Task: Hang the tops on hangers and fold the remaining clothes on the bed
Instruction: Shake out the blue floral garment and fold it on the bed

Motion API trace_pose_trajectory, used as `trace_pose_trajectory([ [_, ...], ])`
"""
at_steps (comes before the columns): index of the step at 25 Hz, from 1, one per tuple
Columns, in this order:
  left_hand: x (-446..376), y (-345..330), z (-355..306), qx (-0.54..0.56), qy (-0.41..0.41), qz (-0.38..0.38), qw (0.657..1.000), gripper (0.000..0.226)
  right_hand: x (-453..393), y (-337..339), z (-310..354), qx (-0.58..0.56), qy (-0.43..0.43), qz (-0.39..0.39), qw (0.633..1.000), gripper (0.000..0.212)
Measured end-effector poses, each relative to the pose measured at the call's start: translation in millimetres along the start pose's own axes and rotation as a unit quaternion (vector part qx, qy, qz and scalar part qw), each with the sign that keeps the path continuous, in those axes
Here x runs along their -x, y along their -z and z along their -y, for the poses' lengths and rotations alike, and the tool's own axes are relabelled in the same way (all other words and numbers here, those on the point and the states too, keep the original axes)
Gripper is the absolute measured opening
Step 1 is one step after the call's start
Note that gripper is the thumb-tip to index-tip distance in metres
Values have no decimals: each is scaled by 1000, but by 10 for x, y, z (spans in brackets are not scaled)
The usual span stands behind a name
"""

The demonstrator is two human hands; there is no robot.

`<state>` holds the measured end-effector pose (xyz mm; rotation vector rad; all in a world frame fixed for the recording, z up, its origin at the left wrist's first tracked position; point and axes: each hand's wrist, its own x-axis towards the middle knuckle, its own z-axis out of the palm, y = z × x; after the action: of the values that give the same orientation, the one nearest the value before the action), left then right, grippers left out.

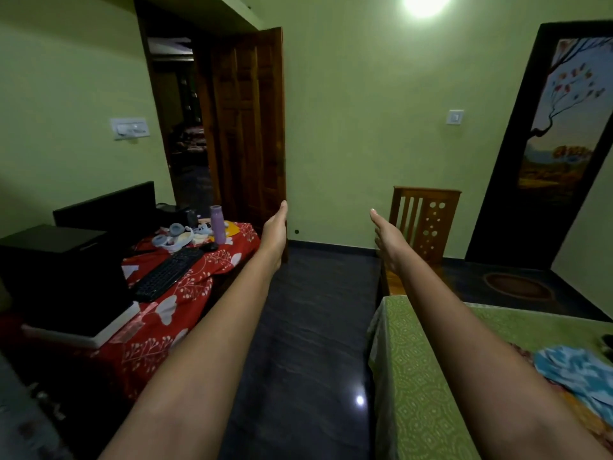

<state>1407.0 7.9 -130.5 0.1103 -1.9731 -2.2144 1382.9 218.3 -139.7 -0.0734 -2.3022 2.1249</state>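
My 2 arms outstretched over floor: left hand and right hand fingers straight, together, holding nothing; bed at right.

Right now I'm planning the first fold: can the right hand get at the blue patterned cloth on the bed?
Probably yes. The right hand is open, holds nothing and is stretched out ahead. The blue patterned cloth lies on the green bedspread beside that forearm, uncovered, so drawing the arm back should reach it.

We note: floor glossy, dark | door wood | chair wood | bedsheet cloth, matt | tablecloth cloth
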Motion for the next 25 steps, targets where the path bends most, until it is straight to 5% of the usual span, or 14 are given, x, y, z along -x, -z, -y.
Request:
trace_pose_trajectory([
  [6,-1594,-465,299,-25,14,12,1000,69,-1465,181,-205,-8,-16,-22,1000,90],
  [10,-2749,-848,202,-38,7,54,998,68,-2456,395,42,5,-1,-64,998,68],
  [14,-3877,-1311,-68,-62,-27,101,993,68,-3483,677,258,7,31,-124,992,72],
  [23,-5596,-2919,350,-62,-16,190,980,62,-5225,1700,23,-22,5,-181,983,94],
  [25,-5858,-3409,328,-57,-20,215,975,61,-5532,2110,80,-36,21,-210,977,82],
])
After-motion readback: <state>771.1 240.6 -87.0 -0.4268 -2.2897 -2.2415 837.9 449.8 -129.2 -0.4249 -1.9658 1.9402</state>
